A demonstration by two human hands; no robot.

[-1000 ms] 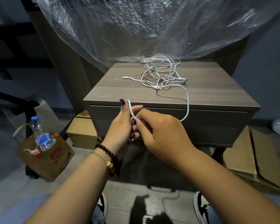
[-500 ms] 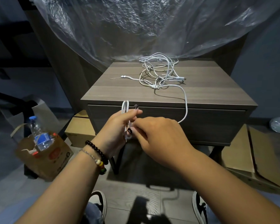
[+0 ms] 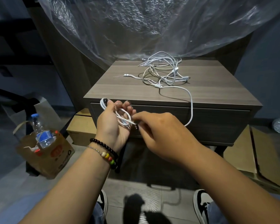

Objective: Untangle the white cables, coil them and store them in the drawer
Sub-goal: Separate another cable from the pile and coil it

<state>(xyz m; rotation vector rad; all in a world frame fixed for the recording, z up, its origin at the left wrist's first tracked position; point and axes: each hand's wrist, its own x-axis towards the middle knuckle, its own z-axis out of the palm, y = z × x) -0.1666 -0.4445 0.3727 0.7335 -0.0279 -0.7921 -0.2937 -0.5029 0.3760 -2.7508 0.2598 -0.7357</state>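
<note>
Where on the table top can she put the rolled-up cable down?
The nightstand top is bare along its left side and front left corner, beside the tangle of cables. The far right corner past the tangle also looks free. The middle and back are crowded with loops, and one cable trails over the front edge.

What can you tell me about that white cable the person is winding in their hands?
The white cable is thin, round and smooth. One end is looped into a small coil over the left hand, while the right hand pinches it beside the coil. The rest climbs over the nightstand edge into a tangle of cables.
</note>
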